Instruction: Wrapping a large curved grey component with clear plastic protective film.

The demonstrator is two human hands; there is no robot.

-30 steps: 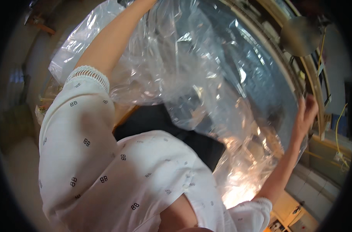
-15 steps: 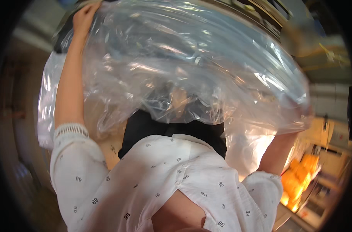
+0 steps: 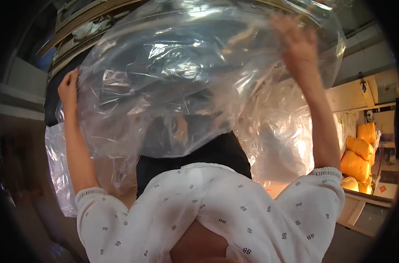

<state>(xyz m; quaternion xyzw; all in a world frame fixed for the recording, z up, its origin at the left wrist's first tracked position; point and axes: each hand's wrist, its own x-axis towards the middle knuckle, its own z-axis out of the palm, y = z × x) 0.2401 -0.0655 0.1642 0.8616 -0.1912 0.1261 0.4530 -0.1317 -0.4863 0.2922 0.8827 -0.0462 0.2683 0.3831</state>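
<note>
A large, thin clear plastic sheet [image 3: 173,94], possibly a bag, billows in front of me and hangs down over my dark trousers. At its left edge my left hand [image 3: 69,90] is closed, pinching the film between thumb and fingers. My right hand [image 3: 298,50] is raised at the upper right against the plastic. Its fingers look stretched and apart, though motion blurs them. More crumpled clear plastic [image 3: 280,144] hangs below on the right, and another fold [image 3: 59,168] drops beside my left forearm.
Orange bundles [image 3: 359,160] are stacked at the right, below a light wooden panel [image 3: 350,96] with a dark round fitting. Wooden rails [image 3: 76,26] run across the upper left. Dark material [image 3: 55,98] lies beyond my left hand.
My left hand has come down and nearer with the plastic edge. My right hand has risen from low on the right, where film covered it, to the upper right. The sheet has spread and shifted.
</note>
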